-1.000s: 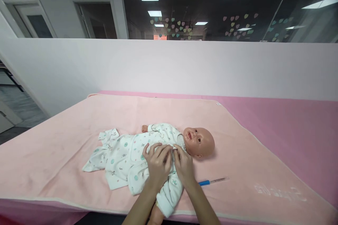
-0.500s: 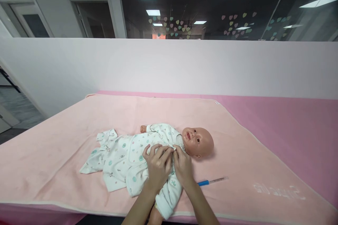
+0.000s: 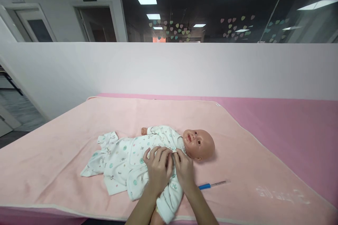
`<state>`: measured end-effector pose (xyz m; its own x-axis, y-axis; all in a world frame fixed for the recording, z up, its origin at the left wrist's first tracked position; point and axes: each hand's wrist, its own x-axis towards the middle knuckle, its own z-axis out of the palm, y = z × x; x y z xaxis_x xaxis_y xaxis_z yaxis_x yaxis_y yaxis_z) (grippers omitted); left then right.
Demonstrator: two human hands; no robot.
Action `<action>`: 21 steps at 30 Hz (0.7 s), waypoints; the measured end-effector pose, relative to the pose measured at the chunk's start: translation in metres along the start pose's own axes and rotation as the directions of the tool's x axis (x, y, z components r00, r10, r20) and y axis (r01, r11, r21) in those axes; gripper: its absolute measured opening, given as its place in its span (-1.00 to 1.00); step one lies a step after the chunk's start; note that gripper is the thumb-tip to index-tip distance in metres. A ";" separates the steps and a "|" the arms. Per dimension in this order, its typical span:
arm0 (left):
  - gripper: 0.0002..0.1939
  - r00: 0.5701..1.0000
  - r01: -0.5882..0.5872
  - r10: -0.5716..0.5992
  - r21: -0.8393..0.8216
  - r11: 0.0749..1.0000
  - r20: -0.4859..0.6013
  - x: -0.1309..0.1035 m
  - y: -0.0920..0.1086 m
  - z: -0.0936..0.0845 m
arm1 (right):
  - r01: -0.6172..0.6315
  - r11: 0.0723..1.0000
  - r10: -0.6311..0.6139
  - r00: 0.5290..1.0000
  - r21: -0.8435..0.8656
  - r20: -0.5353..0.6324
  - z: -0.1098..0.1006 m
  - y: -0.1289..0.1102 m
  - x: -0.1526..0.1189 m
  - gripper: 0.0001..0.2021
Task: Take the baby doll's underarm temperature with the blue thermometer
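Both your left hand and right hand pinch the white, green-dotted cloth garment over the chest of the bald plastic baby doll, lying head to the right, and uneven tugging could slip the cloth free

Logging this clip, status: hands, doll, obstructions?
Left hand and right hand both at upper front of outfit, grip unclear. Doll on its back. No obstruction visible; blue-handled tool off to the right.

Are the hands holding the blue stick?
No, the blue-handled stick lies on the blanket, while the left hand and right hand touch the white top.
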<state>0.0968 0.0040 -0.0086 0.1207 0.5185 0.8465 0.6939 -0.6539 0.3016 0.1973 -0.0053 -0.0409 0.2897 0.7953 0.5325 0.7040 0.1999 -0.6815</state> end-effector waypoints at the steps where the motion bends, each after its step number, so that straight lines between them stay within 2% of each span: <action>1: -0.83 1.000 0.010 -0.010 0.009 1.000 -0.012 0.000 0.000 -0.001 | -0.009 1.000 0.009 1.000 0.010 -0.018 0.000 0.000 0.000 -0.59; 6: -0.79 0.998 0.064 -0.063 0.071 0.995 -0.019 -0.002 -0.001 -0.013 | -0.045 0.996 0.054 0.991 0.081 -0.119 -0.002 -0.001 0.000 -0.57; 9: -0.80 0.994 0.113 -0.113 0.108 0.988 -0.010 -0.004 -0.005 -0.019 | -0.061 0.988 0.082 0.986 0.140 -0.148 -0.006 -0.013 0.002 -0.56; 12: -0.83 0.989 0.146 -0.146 0.111 0.983 -0.011 -0.006 -0.008 -0.021 | -0.086 0.971 0.107 0.991 0.225 -0.082 -0.004 -0.034 0.000 -0.56; 15: -0.84 0.987 0.160 -0.161 0.084 0.983 0.006 -0.008 -0.011 -0.022 | -0.074 0.957 0.078 0.997 0.279 -0.001 0.003 -0.052 -0.005 -0.59; 21: -0.80 0.985 0.170 -0.171 0.050 0.984 0.011 -0.013 -0.016 -0.025 | -0.036 0.977 0.024 0.998 0.212 0.059 0.012 -0.051 -0.009 -0.66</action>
<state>0.0663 -0.0064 -0.0133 0.0078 0.6288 0.7775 0.7392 -0.5273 0.4190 0.1509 -0.0159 -0.0173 0.2679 0.8320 0.4857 0.5397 0.2880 -0.7911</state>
